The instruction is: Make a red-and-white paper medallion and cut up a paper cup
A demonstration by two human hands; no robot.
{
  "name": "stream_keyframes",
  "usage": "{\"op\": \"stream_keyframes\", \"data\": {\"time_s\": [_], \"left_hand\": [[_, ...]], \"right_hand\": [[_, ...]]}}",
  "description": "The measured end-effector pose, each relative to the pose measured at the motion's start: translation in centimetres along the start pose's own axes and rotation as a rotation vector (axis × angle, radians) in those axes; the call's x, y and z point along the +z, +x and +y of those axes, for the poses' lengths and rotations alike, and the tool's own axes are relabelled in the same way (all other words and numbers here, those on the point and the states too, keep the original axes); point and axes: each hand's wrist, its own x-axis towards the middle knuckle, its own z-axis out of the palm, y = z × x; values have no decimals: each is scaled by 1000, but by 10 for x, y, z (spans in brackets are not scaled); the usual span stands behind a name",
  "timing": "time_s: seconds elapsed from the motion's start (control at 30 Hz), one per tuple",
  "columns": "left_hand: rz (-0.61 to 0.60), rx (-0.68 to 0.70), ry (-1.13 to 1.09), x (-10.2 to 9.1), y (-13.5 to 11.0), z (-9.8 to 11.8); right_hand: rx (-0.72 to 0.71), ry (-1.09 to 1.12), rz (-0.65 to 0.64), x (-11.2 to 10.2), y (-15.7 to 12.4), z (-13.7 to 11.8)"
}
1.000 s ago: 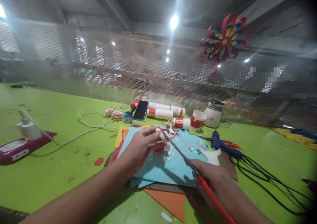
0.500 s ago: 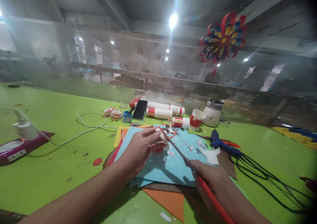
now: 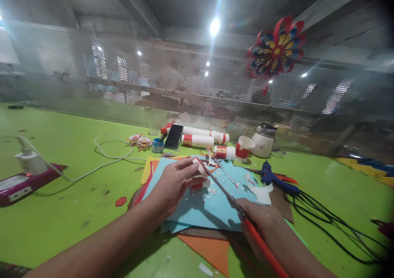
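Between the thumb and fingers of my left hand (image 3: 178,179) is a small piece of white paper (image 3: 201,169) with some red on it. My right hand (image 3: 261,220) is closed round the red handles of a pair of scissors (image 3: 226,194). The long blades point away to the upper left, and their tips are at the edge of the paper piece. Both hands are above light blue paper sheets (image 3: 215,214), which carry small white and red scraps. A larger white paper offcut (image 3: 263,194) lies near my right hand.
Behind the sheets are a phone (image 3: 174,136), a blue jar (image 3: 158,145), white-and-red paper cups (image 3: 244,149) and a lidded container (image 3: 264,140). A blue glue gun (image 3: 272,177) with dark cables lies right. A purple power strip (image 3: 27,185) is at left. An orange sheet (image 3: 209,251) lies in front.
Almost nothing differs. The whole view has shifted very slightly; both hands, the paper piece and the scissors keep nearly the same position.
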Motion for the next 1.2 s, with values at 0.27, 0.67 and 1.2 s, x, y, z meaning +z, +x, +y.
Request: {"op": "stream_keyframes", "data": {"time_s": [0.27,0.67,1.2], "left_hand": [[2,19,39,1,0,2],[42,24,36,6,-3,-1],[59,-4,-39,4,-2,2]], "right_hand": [[-103,119,14,-7,4,0],[-64,95,13,-2,1,1],[8,51,-5,2,-1,1]]}}
